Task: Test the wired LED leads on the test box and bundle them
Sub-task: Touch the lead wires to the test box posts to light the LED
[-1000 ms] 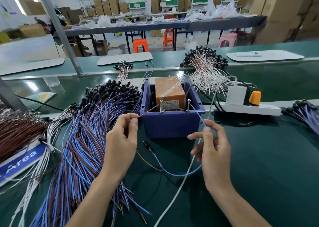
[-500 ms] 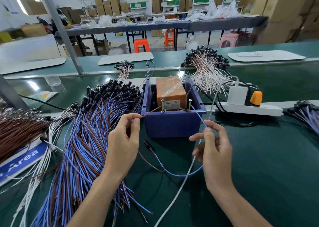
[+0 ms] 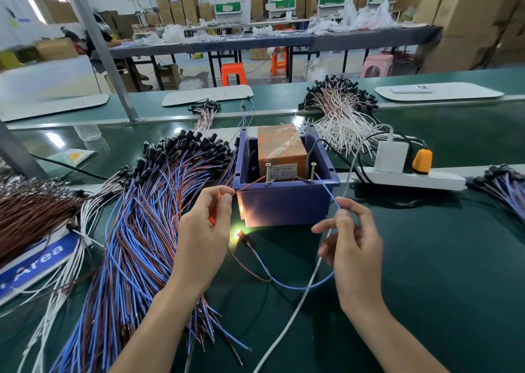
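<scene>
Since half a second ago the LED (image 3: 240,233) is seen lit, and a warm glow is thrown on the front of the box (image 3: 284,205); the hands are hardly shifted. The brown wire (image 3: 250,184) is pinched by the left hand (image 3: 204,230) between thumb and forefinger, and its end is laid against the left screw (image 3: 267,171). The blue wire (image 3: 326,188) is pinched by the right hand (image 3: 352,245), and its end is laid against the right screw (image 3: 313,171). The LED lies on the belt (image 3: 440,259) at 6 o'clock of the box, just before its front wall, between the hands.

At 9 o'clock of the box a large pile (image 3: 136,245) of blue and brown leads with black caps is spread, and it is partly covered by the left forearm. Farther at 9 o'clock a brown bundle (image 3: 28,216) is seen. Beside it white wires are laid over a blue sign (image 3: 37,262), on which "Area" can be read. At 1 o'clock white leads (image 3: 341,117) are heaped.

At 3 o'clock a power strip (image 3: 412,178) is set, with a white adapter (image 3: 391,155) and an orange plug (image 3: 422,161) seated in it. A white cable (image 3: 298,301) is run from the adapter past the box and under the right hand toward 6 o'clock.

The box is a blue bin. An orange unit (image 3: 281,148) wrapped in clear tape is held in it. A white label is borne on the unit's near face, with print too small to be read.
</scene>
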Tool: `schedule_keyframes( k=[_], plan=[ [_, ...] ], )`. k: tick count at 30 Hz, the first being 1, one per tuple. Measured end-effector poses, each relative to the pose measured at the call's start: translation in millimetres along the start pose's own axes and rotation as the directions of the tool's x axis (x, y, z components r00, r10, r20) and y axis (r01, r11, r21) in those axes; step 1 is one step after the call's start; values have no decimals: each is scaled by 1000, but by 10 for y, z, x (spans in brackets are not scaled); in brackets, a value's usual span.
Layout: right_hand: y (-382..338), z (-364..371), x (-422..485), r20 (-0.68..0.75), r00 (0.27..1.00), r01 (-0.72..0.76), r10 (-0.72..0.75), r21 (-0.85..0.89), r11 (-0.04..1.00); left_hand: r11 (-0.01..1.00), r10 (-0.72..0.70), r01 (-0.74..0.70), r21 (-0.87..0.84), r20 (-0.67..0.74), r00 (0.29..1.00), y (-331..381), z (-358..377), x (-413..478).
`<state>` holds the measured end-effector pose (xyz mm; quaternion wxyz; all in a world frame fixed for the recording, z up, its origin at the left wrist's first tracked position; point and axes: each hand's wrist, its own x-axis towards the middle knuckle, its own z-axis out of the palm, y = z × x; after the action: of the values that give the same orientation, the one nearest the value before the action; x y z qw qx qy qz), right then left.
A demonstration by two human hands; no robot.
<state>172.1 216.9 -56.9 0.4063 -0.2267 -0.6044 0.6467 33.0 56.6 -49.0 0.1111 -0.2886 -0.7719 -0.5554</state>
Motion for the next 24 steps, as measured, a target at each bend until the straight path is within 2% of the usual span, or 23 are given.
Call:
schedule_keyframes(
  k=[15,24],
  plan=[
    [-5,-3,3,3,1000,0,0,-5,1000,1000,6,-6,8,5,1000,31,7,5],
    [-4,-5,-6,-25,1000,4,-4,5,1000,998,-20,19,-56,-4,1000,36,0,0]
  ],
)
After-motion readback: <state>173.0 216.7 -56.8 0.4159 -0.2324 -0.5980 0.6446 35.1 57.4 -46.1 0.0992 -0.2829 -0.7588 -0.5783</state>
